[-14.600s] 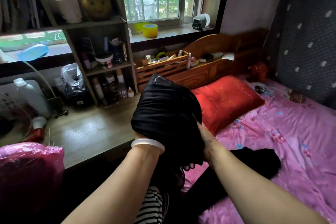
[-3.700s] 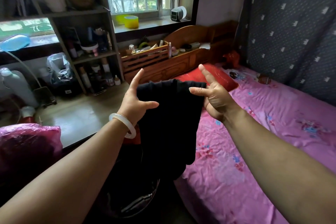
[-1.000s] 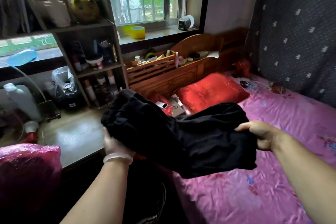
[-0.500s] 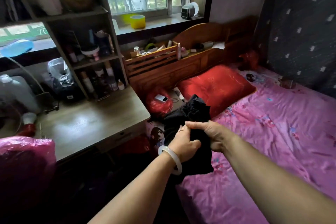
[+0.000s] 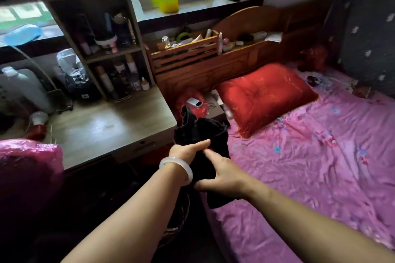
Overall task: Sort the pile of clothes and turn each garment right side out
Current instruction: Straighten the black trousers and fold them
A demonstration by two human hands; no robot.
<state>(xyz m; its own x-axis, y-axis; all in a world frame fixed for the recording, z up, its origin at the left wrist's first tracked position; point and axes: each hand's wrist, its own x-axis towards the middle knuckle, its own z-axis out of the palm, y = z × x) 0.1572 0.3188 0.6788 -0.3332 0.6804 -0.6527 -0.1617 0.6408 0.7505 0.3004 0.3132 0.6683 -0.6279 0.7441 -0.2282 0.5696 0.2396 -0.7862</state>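
Black cloth garment [image 5: 201, 132], bunched, is held up at the left edge of the pink-sheeted bed [image 5: 310, 166]. Left hand [image 5: 186, 151], wearing a white bangle [image 5: 177, 166], grips it with the thumb laid across the front. Right hand [image 5: 223, 177] pinches the lower cloth, forefinger extended.

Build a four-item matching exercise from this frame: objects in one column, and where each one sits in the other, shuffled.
Objects
1. black garment
2. red pillow
3. yellow tape roll
4. white bangle

Places
A. on the window sill
B. on the pink bed, by the headboard
C. worn just behind the left hand
D. gripped by the left hand and the right hand

Pairs: 1-D, 2-B, 3-A, 4-C
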